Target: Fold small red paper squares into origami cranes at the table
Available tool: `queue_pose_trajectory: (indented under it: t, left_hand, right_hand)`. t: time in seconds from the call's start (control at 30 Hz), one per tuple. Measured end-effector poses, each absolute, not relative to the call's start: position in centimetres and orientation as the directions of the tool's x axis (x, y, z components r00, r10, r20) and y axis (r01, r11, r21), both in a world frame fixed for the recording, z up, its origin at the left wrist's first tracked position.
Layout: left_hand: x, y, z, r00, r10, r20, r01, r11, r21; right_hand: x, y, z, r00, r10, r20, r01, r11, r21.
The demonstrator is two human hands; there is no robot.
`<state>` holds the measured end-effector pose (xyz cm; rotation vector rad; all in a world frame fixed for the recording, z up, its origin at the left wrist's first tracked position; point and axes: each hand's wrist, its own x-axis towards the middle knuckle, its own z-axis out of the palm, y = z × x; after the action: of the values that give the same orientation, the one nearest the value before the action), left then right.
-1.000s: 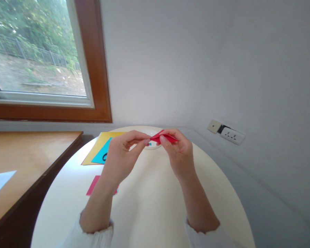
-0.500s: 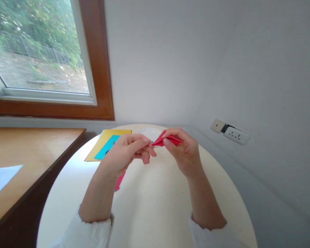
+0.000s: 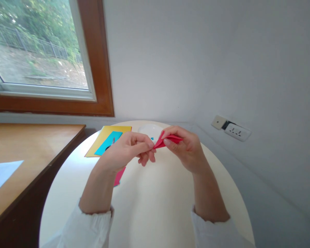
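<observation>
A small piece of folded red paper (image 3: 160,142) is held up over the white round table (image 3: 155,206). My right hand (image 3: 186,148) grips its body between thumb and fingers. The thumb and forefinger of my left hand (image 3: 129,148) pinch the paper's pointed left tip, while the other left fingers curl below. Beyond the hands sits a white plate (image 3: 151,129) with a tiny blue scrap (image 3: 152,138) by it or on it. Partly behind my left wrist lies more red paper (image 3: 119,176).
Yellow paper (image 3: 93,148) and a blue sheet (image 3: 110,143) lie at the table's back left, with scissors (image 3: 113,140) on top, partly hidden. A wooden desk (image 3: 41,144) carrying a white sheet (image 3: 2,175) stands at the left. The wall socket (image 3: 237,131) is at the right.
My left thumb and forefinger have closed on the paper's left tip, which now points slightly lower. The right hand keeps its grip. The view has tilted down slightly.
</observation>
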<state>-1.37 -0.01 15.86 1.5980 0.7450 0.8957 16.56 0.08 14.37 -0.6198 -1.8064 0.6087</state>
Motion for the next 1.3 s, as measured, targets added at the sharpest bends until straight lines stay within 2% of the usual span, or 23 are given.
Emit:
queue_pose_trajectory:
  t: [0.37,1.3]
  left_hand:
    - [-1.45,0.20,15.67,0.575,0.811,0.110,0.053,-0.170,0.984]
    - [-1.59,-0.09,15.82,0.545,0.838,0.035,0.135,-0.129,0.982]
  right_hand:
    - [16.80,0.12,14.39,-0.318,0.666,0.675,0.163,0.739,-0.653]
    - [16.93,-0.18,14.49,-0.348,0.620,0.703,0.228,0.784,-0.577]
